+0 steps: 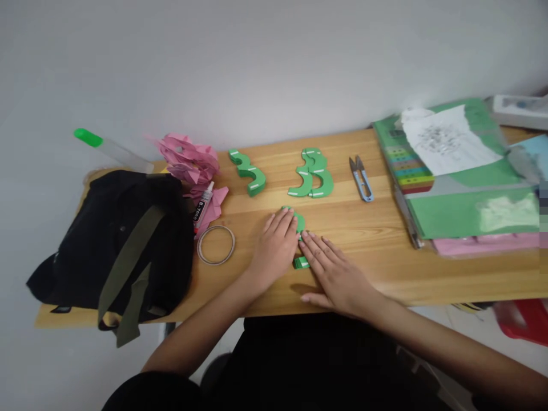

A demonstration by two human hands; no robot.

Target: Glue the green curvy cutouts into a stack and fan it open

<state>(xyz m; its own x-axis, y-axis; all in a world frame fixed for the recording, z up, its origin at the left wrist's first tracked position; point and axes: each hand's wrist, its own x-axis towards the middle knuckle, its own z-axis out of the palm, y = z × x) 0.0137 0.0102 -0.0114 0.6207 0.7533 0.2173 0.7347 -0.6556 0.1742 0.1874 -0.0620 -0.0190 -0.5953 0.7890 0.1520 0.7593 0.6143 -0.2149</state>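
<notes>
My left hand (277, 242) lies flat, fingers stretched out, over a stack of green curved paper pieces (301, 220) on the table. From the right, my right hand (336, 268) rests flat with its fingertips at the lower part of that stack; its thumb is spread away. Both hands cover much of the stack. Beside my right fingers the stack's green lower end (301, 262) shows. Farther back lie a wavy green stack (248, 171) and two overlapping green shapes (312, 174) with white strips on them.
Blue-handled thread snips (362, 181) lie right of the green shapes. At left are a roll of tape (216, 245), a glue tube (203, 208), crumpled pink paper (188, 160) and a black bag (137, 245). Green paper packs (471, 211) fill the right side of the table (265, 302).
</notes>
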